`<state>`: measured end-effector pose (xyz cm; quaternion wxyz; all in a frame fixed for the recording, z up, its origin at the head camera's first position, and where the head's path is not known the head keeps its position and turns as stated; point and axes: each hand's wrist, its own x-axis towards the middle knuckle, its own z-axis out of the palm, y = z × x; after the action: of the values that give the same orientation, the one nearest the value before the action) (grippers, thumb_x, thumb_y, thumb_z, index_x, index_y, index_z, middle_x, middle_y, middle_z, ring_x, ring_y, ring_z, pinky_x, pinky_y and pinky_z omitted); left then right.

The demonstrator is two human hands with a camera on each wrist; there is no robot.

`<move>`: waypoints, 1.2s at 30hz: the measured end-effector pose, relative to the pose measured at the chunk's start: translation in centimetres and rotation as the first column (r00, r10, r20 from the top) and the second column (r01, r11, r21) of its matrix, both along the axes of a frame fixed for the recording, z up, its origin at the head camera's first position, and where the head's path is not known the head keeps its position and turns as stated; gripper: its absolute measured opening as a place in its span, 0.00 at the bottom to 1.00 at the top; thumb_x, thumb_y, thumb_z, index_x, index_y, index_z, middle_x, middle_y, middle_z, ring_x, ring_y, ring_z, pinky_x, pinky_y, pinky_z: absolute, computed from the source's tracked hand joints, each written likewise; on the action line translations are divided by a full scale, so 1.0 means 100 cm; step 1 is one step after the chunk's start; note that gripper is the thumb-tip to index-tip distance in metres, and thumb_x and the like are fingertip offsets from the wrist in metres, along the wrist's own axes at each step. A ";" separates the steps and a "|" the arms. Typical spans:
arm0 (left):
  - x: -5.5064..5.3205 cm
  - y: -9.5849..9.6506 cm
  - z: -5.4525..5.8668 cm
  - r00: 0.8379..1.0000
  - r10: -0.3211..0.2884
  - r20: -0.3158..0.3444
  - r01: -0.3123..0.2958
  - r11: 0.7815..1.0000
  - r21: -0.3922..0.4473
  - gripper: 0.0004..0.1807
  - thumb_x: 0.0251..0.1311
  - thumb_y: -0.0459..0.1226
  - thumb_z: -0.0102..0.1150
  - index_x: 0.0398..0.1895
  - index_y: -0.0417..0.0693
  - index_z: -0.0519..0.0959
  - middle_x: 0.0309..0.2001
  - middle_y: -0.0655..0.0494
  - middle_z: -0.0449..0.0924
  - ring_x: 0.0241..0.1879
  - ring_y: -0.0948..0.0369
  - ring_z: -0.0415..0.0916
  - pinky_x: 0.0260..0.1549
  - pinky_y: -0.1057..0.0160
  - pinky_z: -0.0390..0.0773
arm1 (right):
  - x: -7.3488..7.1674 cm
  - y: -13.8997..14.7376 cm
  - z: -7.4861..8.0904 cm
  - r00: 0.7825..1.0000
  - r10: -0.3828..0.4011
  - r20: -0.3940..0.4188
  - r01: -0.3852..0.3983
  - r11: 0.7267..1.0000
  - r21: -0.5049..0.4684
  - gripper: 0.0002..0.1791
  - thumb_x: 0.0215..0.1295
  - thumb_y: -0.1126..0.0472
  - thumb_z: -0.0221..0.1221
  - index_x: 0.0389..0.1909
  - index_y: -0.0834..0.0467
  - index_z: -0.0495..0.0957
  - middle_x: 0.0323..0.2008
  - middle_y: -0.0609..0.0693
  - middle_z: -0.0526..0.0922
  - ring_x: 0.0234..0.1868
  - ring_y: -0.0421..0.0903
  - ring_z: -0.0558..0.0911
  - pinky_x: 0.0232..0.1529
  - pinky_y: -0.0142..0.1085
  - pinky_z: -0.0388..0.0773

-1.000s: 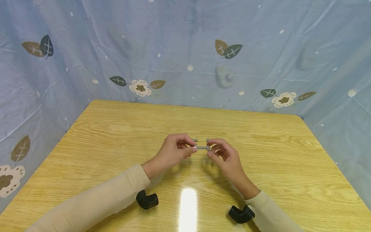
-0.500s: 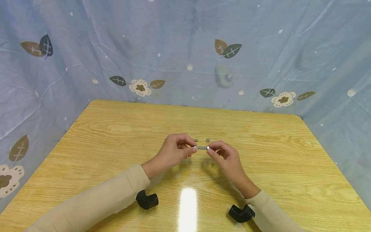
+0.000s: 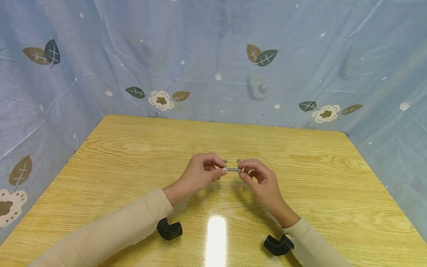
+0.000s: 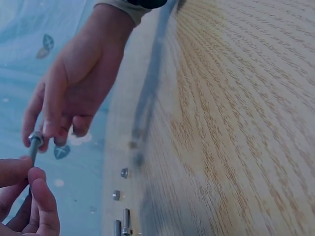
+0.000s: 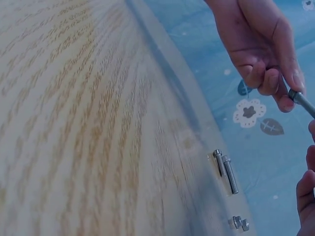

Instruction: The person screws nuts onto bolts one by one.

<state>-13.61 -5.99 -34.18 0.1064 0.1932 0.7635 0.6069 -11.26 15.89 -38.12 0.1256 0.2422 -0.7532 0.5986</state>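
Observation:
My left hand (image 3: 205,170) pinches a silver bolt (image 3: 232,170) by its head, between thumb and fingers. The shank points right, level above the table. A hex nut (image 3: 240,170) sits at the bolt's far end, and my right hand (image 3: 261,180) has thumb and index finger at its sides. The left wrist view shows this nut (image 4: 35,136) around the shank's end, with the right hand (image 4: 81,73) beyond it. In the right wrist view, the bolt's head (image 5: 294,93) lies at the left hand's (image 5: 261,44) fingertips.
Behind the hands, two loose bolts (image 5: 230,174) lie side by side on the wooden table (image 3: 150,137). Near them rest two loose nuts (image 4: 116,195). A patterned blue cloth (image 3: 213,55) hangs around the table's back and sides.
The right fingers shift slightly around the nut, opening and closing on it at the bolt's end. The left hand and the bolt stay in place.

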 end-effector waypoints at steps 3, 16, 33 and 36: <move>0.000 0.000 0.000 1.000 0.005 0.005 -0.004 1.000 -0.007 0.06 0.61 0.35 0.64 0.39 0.42 0.83 0.36 0.47 0.85 0.34 0.42 0.81 0.32 0.58 0.82 | -0.001 0.000 -0.001 1.000 -0.004 0.009 0.004 1.000 0.000 0.11 0.65 0.72 0.58 0.47 0.67 0.78 0.44 0.54 0.81 0.39 0.42 0.77 0.35 0.30 0.76; 0.000 0.001 0.000 1.000 0.008 0.005 -0.008 1.000 -0.012 0.06 0.61 0.35 0.64 0.39 0.44 0.83 0.37 0.48 0.85 0.34 0.44 0.82 0.33 0.53 0.83 | -0.001 -0.002 -0.003 0.999 -0.011 0.048 0.010 1.000 0.010 0.12 0.67 0.70 0.56 0.50 0.63 0.77 0.46 0.44 0.80 0.42 0.42 0.77 0.38 0.32 0.75; -0.001 0.002 0.000 0.999 0.016 0.034 -0.016 1.000 -0.004 0.06 0.61 0.34 0.64 0.39 0.43 0.84 0.35 0.50 0.84 0.35 0.41 0.81 0.35 0.50 0.82 | -0.002 -0.002 -0.004 0.999 -0.033 0.040 0.033 0.999 -0.005 0.08 0.65 0.72 0.58 0.43 0.65 0.80 0.39 0.53 0.82 0.39 0.37 0.78 0.36 0.31 0.76; 0.000 0.002 0.001 1.000 0.011 0.025 -0.011 1.000 -0.005 0.06 0.61 0.35 0.64 0.39 0.42 0.83 0.36 0.49 0.84 0.35 0.42 0.81 0.35 0.50 0.82 | -0.002 -0.002 -0.004 0.997 -0.027 0.076 0.028 1.000 -0.011 0.08 0.67 0.69 0.58 0.45 0.63 0.80 0.41 0.52 0.82 0.42 0.39 0.78 0.38 0.30 0.77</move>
<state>-13.65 -5.83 -34.12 0.1131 0.1809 0.7646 0.6081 -11.43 15.69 -38.56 0.1064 0.2083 -0.7570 0.6102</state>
